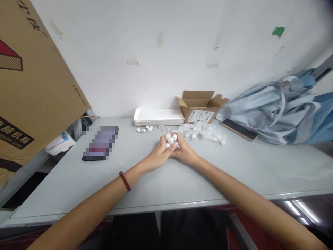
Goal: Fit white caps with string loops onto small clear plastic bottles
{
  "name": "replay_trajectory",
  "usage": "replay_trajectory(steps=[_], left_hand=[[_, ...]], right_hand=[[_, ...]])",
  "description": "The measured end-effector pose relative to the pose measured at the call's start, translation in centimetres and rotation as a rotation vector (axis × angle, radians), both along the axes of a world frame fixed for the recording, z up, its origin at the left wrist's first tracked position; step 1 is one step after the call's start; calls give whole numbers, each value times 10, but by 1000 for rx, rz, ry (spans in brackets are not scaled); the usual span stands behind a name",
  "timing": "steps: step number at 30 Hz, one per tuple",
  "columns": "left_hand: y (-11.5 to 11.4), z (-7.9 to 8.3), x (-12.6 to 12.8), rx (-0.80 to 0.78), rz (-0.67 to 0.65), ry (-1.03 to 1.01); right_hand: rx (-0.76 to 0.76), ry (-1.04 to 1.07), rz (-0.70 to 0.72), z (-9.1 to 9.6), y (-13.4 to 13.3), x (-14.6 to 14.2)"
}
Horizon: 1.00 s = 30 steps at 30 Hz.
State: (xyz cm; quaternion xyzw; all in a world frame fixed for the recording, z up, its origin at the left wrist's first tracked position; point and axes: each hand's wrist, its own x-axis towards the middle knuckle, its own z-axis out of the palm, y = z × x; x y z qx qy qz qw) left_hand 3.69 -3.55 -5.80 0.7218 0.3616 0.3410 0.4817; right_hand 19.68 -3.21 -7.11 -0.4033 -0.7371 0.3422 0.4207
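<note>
Both hands meet over the middle of the table, wrapped round a bunch of small white-capped bottles [171, 140]. My left hand [159, 154] closes on the bunch from the left, its thumb laid across the front. From the right, my right hand [185, 150] cups the same bunch. The white caps point up toward me; the bodies below are mostly hidden by the fingers. Just beyond the hands, to the right, lie several clear plastic bottles [212, 132] in a loose heap. Several loose white caps [148, 128] lie on the tabletop to the left of the hands.
A stack of white trays [158, 116] and an open cardboard box [199, 109] stand against the wall. One phone [239, 129] lies at right beside pale blue fabric bags [267, 111]. A blurred-out device [101, 143] lies left. A big carton [33, 86] leans at far left.
</note>
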Motion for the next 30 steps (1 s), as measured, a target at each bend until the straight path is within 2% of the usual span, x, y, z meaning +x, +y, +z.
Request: replay_trajectory(steps=[5, 14, 17, 20, 22, 25, 27, 30], left_hand=[[0, 4, -4, 89, -6, 101], [1, 4, -2, 118, -4, 102], [1, 3, 0, 65, -11, 115], [3, 3, 2, 48, -1, 131], [5, 6, 1, 131, 92, 145], [7, 12, -3, 372, 257, 235], [7, 16, -7, 522, 269, 345], [7, 21, -13, 664, 224, 505]], right_hand=[[-3, -18, 76, 4, 0, 2], [-121, 165, 153, 5, 2, -2], [-182, 212, 140, 8, 0, -6], [-176, 276, 76, 11, -2, -11], [-139, 300, 19, 11, -1, -13], [-77, 248, -62, 8, 2, -13], [-26, 184, -107, 7, 4, -11], [35, 74, -158, 7, 6, -8]])
